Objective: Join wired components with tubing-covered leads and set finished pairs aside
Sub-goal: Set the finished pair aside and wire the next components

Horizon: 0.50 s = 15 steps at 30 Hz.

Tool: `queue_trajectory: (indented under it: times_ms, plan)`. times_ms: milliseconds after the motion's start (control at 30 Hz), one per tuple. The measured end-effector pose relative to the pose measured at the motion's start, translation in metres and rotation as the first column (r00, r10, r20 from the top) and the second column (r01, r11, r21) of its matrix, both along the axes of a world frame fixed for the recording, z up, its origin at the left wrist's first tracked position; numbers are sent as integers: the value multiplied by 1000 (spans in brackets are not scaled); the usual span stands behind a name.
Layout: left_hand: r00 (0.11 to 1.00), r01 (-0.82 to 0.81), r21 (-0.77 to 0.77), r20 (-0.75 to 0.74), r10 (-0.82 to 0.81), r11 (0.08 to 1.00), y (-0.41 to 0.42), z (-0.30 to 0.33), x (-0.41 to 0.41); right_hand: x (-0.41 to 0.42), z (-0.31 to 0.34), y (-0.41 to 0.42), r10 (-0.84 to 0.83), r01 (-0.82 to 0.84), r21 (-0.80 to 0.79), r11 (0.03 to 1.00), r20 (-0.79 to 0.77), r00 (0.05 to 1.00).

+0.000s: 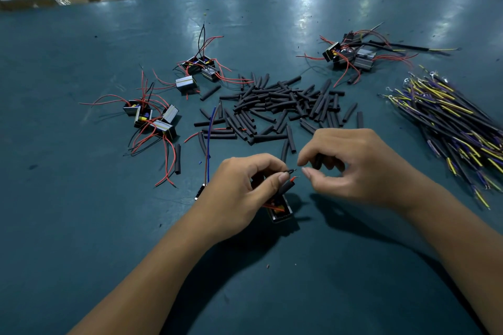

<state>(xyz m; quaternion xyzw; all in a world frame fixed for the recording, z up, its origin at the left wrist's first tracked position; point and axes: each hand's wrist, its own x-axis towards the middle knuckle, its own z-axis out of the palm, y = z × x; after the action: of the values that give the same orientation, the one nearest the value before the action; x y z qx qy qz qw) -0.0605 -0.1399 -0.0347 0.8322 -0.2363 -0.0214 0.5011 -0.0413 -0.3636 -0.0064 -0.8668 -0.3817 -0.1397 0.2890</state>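
**Left hand holds a wired box, right hand holds a tube piece**

Head view: left hand (239, 193) grips a small box component (281, 211) just above the teal table (272, 280), near the lower middle of the view. The box is dark with a silvery rim; red and yellow bits show inside its open face. Its long axis runs near-to-far, tilted a little left at the far end. Two leads come up out of it, pinched between the left thumb and fingers: a black lead (290, 170) and a red lead (294, 178), both with bare tips pointing right toward the other hand. A black sleeve covers the lower part of the red lead.

Right hand (362, 166) has fingers curled around a short black tube piece (318, 161), standing roughly upright in the grip; thumb and forefinger tips are slightly apart, just beside the lead tips, not touching them.

Beyond the hands lies a loose pile of black tube pieces (283, 106). Left of it sit two clusters of boxes with red wires (152, 117). Far right cluster (351, 56) has sleeved leads attached. A bundle of yellow and purple wires (449, 122) lies at right.
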Motion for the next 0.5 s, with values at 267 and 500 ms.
queue_trajectory:
  times_ms: [267,500]
  plan:
    - [998,26,-26,-58,-27,999,0,1,-1,3,-6,-1,54,-48,-71,996,91,994]
    - [994,28,-61,-102,-34,998,1,4,-1,3,-6,-1,70,-60,-74,995,153,986]
